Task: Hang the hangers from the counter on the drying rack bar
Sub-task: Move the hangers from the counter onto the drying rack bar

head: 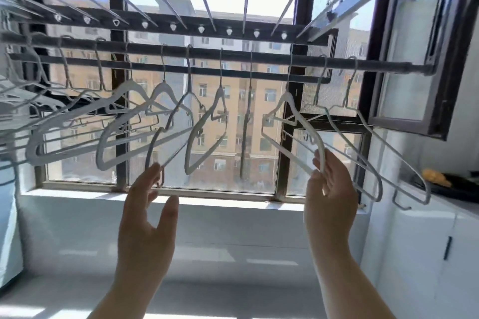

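Both bare arms reach up from below. The left hand [149, 202] is spread wide, its fingertips just brushing the lower end of a thin grey wire hanger [166, 137]. The right hand [329, 189] pinches the bottom corner of a flat white hanger [293, 124], fingers closed on it. Behind, more pale hangers hook in a row over the dark round drying rack bar [233, 70], tilted; those far left blur together, perhaps overlapping.

no readable text, label, brand, number or sign anywhere in view
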A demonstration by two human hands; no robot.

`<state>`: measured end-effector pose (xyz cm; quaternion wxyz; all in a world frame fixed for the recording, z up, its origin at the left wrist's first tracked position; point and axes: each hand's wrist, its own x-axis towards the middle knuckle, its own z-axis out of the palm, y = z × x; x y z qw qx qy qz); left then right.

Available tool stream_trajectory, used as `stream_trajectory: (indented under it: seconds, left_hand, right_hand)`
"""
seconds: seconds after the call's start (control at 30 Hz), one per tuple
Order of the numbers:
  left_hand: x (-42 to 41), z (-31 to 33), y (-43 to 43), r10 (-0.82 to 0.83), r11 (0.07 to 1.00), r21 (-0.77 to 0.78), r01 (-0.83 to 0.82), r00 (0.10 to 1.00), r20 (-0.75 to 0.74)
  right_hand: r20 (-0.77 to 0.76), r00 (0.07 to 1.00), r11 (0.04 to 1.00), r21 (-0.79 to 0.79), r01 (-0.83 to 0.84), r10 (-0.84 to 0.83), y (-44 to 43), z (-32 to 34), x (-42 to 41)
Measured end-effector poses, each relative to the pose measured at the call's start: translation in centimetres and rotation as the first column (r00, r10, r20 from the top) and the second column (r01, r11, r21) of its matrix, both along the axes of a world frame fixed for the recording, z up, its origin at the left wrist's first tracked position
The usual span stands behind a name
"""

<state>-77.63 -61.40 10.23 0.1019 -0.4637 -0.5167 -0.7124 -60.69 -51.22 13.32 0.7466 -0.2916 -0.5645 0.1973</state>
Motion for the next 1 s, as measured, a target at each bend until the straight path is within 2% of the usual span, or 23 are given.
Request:
stream_trajectory:
  seconds: [0.17, 0.63, 0.87, 1.0]
  left_hand:
    - [-0.3, -0.2, 0.0, -0.031, 0.999, -0.024, 0.031, 0.999, -0.01]
    - [-0.3, -0.9, -0.9, -0.066, 0.995, -0.076, 0.062, 0.997, -0.048]
    - [-0.2, -0.7, -1.4, -0.061, 0.995, -0.077, 0.057, 0.996, -0.06]
    - [-0.5, -0.7, -1.9, -0.062, 0.996, -0.072, 0.058, 0.996, -0.058]
  right_hand:
    - [0.027, 0.999, 0.998, 0.065, 0.016, -0.018, -0.3, -0.3, -1.4]
    - [0.124, 0.989, 0.995, 0.075, 0.068, -0.077, -0.8, -0.9, -3.8]
    - [0.11, 0.993, 0.996, 0.083, 0.028, -0.037, -2.0, -0.7, -3.0]
    - [0.084, 0.989, 0.981, 0.161, 0.109, -0.124, -2.5, -0.8, -2.7]
